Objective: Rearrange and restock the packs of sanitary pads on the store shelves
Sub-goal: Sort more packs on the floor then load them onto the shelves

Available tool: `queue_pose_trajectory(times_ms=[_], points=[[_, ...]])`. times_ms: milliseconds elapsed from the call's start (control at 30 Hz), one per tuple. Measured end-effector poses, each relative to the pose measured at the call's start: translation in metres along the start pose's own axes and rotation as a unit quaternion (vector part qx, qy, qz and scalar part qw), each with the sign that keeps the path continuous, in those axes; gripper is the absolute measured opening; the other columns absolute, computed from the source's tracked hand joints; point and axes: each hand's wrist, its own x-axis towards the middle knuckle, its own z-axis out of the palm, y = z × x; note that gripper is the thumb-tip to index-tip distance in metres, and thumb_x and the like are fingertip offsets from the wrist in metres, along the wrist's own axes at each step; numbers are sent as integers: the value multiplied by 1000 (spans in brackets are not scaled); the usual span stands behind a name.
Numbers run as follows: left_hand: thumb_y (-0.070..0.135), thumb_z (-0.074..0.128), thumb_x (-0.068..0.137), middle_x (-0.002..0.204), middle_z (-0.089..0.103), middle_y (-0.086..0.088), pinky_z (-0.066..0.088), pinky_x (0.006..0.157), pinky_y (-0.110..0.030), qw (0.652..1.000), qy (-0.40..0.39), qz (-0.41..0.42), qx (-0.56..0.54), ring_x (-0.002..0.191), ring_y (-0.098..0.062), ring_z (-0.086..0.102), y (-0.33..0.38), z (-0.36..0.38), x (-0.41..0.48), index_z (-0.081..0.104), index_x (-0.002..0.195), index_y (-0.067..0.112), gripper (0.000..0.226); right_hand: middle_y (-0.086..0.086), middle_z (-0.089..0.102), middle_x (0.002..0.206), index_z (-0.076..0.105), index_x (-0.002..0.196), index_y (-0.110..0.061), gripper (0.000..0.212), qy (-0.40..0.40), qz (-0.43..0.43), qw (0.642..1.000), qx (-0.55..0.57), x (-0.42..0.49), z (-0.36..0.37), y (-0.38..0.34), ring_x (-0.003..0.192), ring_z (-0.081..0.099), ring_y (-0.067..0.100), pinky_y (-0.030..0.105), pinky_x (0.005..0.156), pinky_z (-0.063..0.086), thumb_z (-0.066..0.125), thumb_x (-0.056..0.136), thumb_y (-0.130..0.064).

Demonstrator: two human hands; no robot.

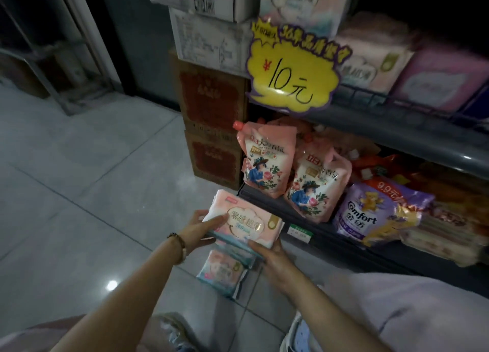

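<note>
Observation from my remote station, head view. The person is crouched low in front of the shelving, with both forearms reaching forward.

Task item: a held stack of pad packs – pink wrapper on top, at least one more under it – is carried flat between the two hands. It hangs above the tiled floor, just in front of the bottom shelf.

- The left hand grips the far-left end. Its thumb lies along the top face and its fingers are tucked beneath, out of sight.
- The right hand clamps the near edge with the thumb on top. I cannot tell how its lower fingers lie.

My judgement is that gripping from both ends keeps the slippery packs squared so they travel as one block.

A spare pack lies on the floor directly below, probably waiting its turn.

Matching pink shelf packs stand on the upper tier behind a wire rail, beside the yellow price sign. That is the likely destination – the stack would need to be lifted over the rail.

The bottom shelf holds detergent pouches and a purple softener bag, so it is not the pads' row.
</note>
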Motion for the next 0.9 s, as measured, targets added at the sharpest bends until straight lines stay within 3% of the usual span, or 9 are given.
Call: queue_pose_trajectory(times_ms=[100,200,267,333,533,633,700,800,900], points=[[36,76,77,120,58,-9,55,85,-34,998,-9,69,-1,106,-23,62,42,20,-29,40,123,20,60,5,64,126,45,128,-22,70,0,-69,998,6,-28,1,-46,113,62,17,29,88,51,75,66,-18],[45,80,69,114,66,-4,56,80,-31,986,-40,159,20,101,-18,66,84,41,-57,54,116,22,59,0,65,124,43,128,-27,66,-2,-148,989,10,-62,-3,-96,114,61,16,28,88,52,72,69,-22],[41,77,72,108,71,-6,58,79,-33,977,-56,207,13,96,-19,69,112,58,-79,62,109,20,45,1,64,125,44,122,-29,61,11,-197,980,-4,-86,-9,-133,113,61,17,35,95,52,72,68,-27],[36,74,73,106,72,-8,58,81,-38,966,-63,250,-2,97,-23,69,140,76,-98,64,109,17,42,2,66,120,45,117,-27,56,28,-236,971,-7,-108,-17,-172,106,65,15,34,90,55,73,68,-24],[35,83,68,100,73,-5,58,72,-31,930,-94,355,-2,91,-22,69,208,118,-146,67,104,21,42,9,65,123,40,133,-22,101,15,-284,956,-71,-159,-50,-274,112,64,27,47,100,49,92,47,-32],[46,82,54,102,73,-8,56,85,-43,916,-104,388,20,96,-28,68,230,140,-158,68,104,21,58,12,67,121,41,137,-10,105,-23,-288,951,-114,-178,-62,-307,110,65,29,41,89,56,96,50,-30],[50,81,51,103,72,-10,54,88,-47,908,-110,404,31,98,-31,67,244,155,-159,68,105,20,63,11,70,114,41,133,-16,91,-14,-300,949,-96,-185,-69,-323,102,68,29,36,77,59,90,57,-16],[42,85,63,100,73,-6,59,76,-34,899,-125,416,53,90,-22,70,267,171,-155,66,105,23,50,7,70,112,45,123,-31,92,6,-331,939,-90,-186,-78,-345,99,69,27,36,75,60,92,46,-16],[48,82,64,95,74,2,58,69,-26,878,-120,455,90,83,-10,70,288,178,-149,64,103,29,47,9,68,116,48,122,-23,107,1,-350,924,-152,-183,-81,-365,103,68,28,35,75,59,99,29,-35]])
